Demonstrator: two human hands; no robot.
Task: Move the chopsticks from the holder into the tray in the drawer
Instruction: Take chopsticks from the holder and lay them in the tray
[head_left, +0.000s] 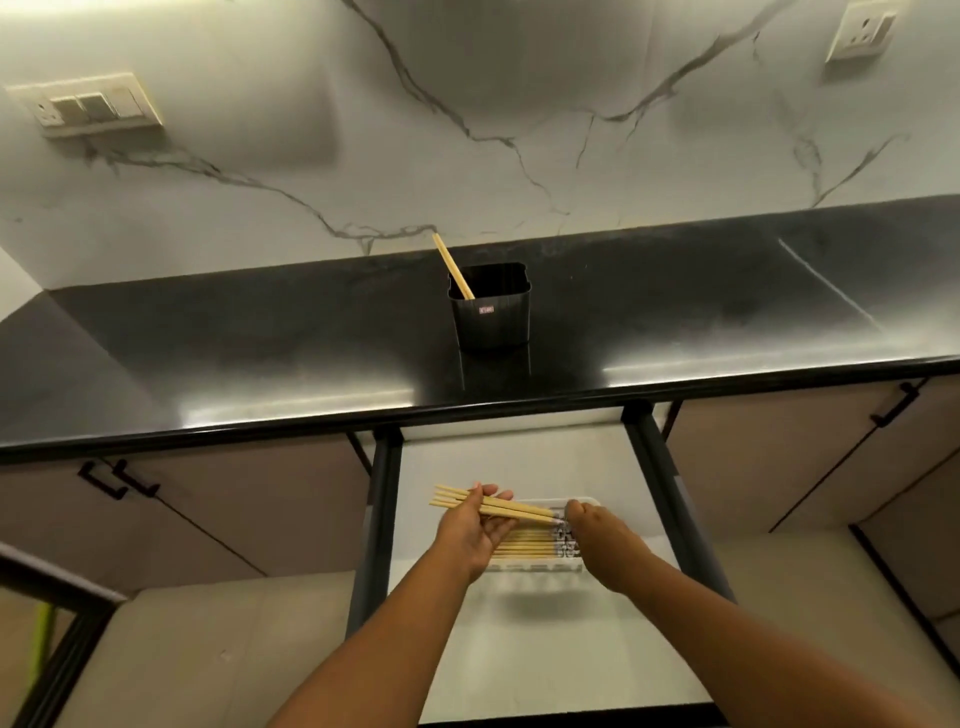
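A black holder (490, 312) stands on the dark countertop with a chopstick (453, 266) leaning out of its left side. Below, the open drawer (519, 457) holds a white tray (579, 503) with several chopsticks (524, 545) lying in it. My left hand (470, 530) holds a small bundle of chopsticks (511, 509) just above the tray, their thin ends pointing left. My right hand (597, 535) pinches the patterned right end of that bundle over the tray's right side.
The black countertop (260, 364) runs across the view, its front edge above the drawer. Closed cabinet doors with black handles (117, 480) flank the drawer on both sides. Black drawer rails (660, 467) border the drawer. Switch plates sit on the marble wall.
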